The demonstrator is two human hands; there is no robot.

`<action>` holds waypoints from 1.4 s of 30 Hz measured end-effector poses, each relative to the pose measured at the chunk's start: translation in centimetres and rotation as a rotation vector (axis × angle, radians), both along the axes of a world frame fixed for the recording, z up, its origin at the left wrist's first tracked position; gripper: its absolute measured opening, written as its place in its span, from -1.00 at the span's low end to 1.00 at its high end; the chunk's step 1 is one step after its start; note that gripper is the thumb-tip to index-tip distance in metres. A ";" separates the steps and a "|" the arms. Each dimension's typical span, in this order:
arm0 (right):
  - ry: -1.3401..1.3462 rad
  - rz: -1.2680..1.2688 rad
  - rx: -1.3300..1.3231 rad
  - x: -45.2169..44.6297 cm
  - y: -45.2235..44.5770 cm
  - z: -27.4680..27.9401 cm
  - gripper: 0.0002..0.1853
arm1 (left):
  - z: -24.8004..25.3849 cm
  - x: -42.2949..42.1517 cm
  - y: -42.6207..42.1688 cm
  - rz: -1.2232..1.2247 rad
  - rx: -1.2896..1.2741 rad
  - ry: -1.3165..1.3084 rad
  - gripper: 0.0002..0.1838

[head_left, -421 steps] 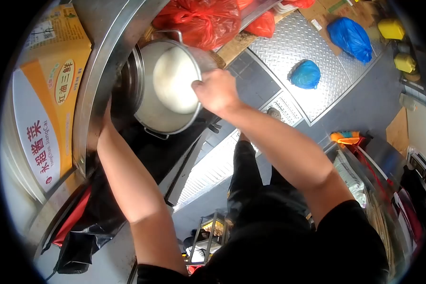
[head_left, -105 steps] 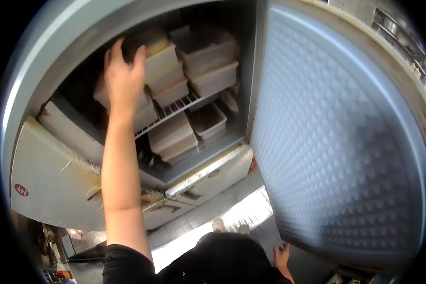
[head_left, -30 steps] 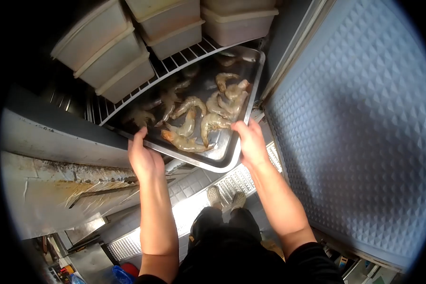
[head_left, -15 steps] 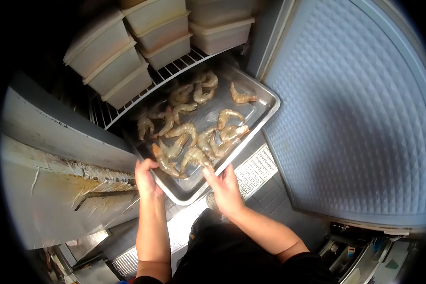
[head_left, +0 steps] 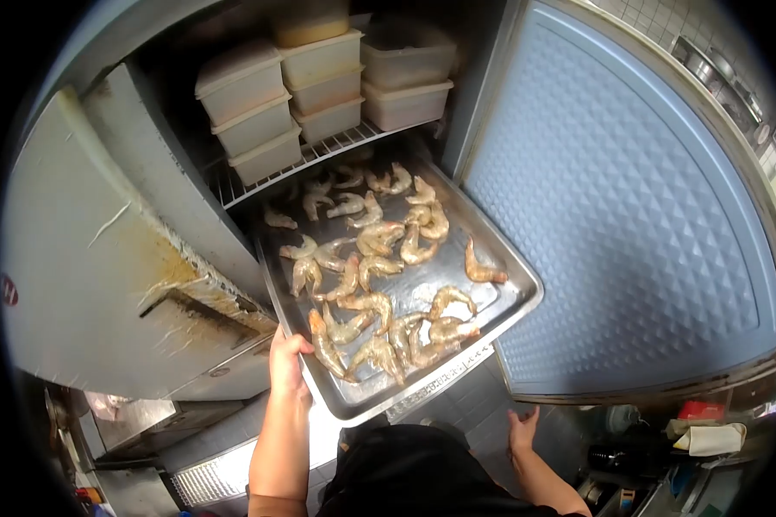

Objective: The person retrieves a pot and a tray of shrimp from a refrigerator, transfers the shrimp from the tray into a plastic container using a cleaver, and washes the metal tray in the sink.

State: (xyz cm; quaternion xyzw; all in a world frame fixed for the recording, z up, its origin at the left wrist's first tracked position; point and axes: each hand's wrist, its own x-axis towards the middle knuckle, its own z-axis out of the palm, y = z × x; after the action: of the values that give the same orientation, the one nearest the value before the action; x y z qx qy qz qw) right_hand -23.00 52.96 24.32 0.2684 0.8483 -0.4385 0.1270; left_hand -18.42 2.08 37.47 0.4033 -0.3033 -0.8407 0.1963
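A rectangular metal tray (head_left: 513, 297) of raw shrimp (head_left: 368, 306) slants out of the open refrigerator, its far part under the wire shelf. My left hand (head_left: 288, 364) grips the tray's near left corner, thumb over the rim. Well away from the tray, my right hand (head_left: 523, 431) is low on the right, close to the bottom edge of the blue door (head_left: 629, 215). It holds nothing, and its thumb and fingers are apart. The shrimp lie loosely scattered, densest toward the left and middle. Shadow under the shelf hides the tray's far end.
Stacked lidded plastic containers (head_left: 254, 125) stand on the wire shelf (head_left: 332, 148) above the tray. To the left is a worn, stained door (head_left: 103, 258). Tiled floor (head_left: 470, 405) shows below the tray. Kitchen items and a folded cloth (head_left: 714, 439) sit at lower right.
My right hand has let go of the tray's near edge and moved right, toward the door. More of the tray and shrimp now shows. The view has shifted; my left hand keeps its hold.
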 end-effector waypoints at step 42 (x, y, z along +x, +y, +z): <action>0.182 0.963 -0.749 -21.4 -25.3 -17.1 -0.50 | -9.8 17.6 4.8 0.411 -0.286 -0.266 -0.46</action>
State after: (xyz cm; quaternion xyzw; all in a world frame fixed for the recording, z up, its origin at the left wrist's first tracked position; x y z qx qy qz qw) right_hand -44.42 27.61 7.24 -0.2462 0.6701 -0.6210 0.3235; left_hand -0.84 6.91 27.68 0.5312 -0.3538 -0.6718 0.3759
